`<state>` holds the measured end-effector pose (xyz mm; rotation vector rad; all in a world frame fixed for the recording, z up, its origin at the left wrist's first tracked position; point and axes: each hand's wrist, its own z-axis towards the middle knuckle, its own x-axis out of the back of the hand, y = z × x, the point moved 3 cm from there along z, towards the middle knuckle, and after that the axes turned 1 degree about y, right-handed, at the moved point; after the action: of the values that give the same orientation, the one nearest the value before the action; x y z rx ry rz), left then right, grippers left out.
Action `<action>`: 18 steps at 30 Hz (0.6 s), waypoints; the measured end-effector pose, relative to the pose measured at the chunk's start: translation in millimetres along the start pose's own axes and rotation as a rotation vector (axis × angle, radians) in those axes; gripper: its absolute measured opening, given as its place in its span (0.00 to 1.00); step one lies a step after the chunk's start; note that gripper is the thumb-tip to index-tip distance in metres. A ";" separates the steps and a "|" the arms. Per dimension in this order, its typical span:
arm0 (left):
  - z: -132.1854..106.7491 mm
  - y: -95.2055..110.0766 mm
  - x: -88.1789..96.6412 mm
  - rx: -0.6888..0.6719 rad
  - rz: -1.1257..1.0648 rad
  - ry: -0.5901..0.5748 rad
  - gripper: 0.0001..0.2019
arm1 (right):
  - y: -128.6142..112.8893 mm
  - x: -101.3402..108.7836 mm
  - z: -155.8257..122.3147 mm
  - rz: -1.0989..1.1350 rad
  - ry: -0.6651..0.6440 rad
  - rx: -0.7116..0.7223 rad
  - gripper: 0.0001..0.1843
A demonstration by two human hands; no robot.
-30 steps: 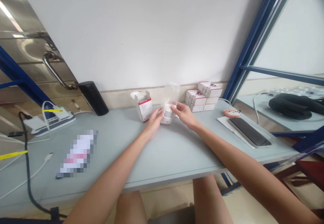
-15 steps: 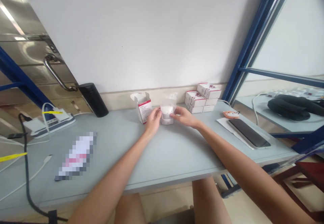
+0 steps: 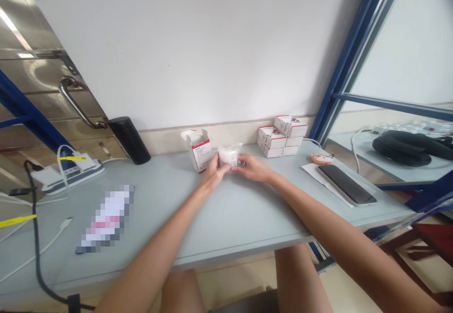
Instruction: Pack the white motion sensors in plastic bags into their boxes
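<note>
The white cylindrical item point(image 3: 228, 156), wrapped in a clear plastic bag, is held between both hands near the far edge of the desk point(image 3: 226, 228), a little right of the desk's middle. In the earlier views it stood upright with the bag rising high above it. Now it looks tipped toward the left, with the bag drawn in closer around it, and the hands have come nearer together.

The left hand point(image 3: 212, 174) grasps the item's lower left side with its fingers curled against it. The right hand point(image 3: 249, 168) comes in from the right, its fingertips pressed against the item's right end. The hands hide the item's underside, so I cannot tell whether it touches the desk.

An open white-and-red carton point(image 3: 200, 155) stands just beside the left hand, its flap up. Farther right, near the desk's back edge, is a stack of white-and-red boxes point(image 3: 281, 136). Beyond them, a smartphone point(image 3: 346, 184) lies on a sheet of paper point(image 3: 311, 176), near an orange fox-shaped ornament point(image 3: 321, 158). Toward the left are a black flask point(image 3: 130, 140) and a power strip point(image 3: 67, 176).
</note>
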<state>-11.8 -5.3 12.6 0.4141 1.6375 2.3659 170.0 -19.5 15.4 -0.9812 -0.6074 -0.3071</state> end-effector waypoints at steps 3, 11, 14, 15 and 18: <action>2.7 -3.7 3.3 0.097 -0.038 -0.038 0.20 | 0.2 -2.6 -2.1 0.006 0.028 -0.012 0.23; 1.3 -2.3 8.7 0.063 0.009 -0.037 0.19 | 7.6 -8.1 -3.2 -0.037 -0.011 -0.073 0.28; 0.7 -0.8 5.5 0.056 0.001 -0.043 0.21 | 12.3 -11.7 -3.3 -0.143 -0.028 -0.091 0.25; 1.0 -1.7 4.6 0.075 0.027 -0.053 0.22 | 13.2 -13.1 -3.7 -0.156 -0.035 -0.094 0.24; 2.4 -5.2 3.9 0.116 0.150 -0.086 0.27 | 11.7 -16.3 -5.2 -0.156 -0.042 -0.048 0.23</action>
<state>-14.4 0.0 8.9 0.6737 1.7668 2.3273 164.8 -18.2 -4.5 -0.9899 -0.7197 -0.4421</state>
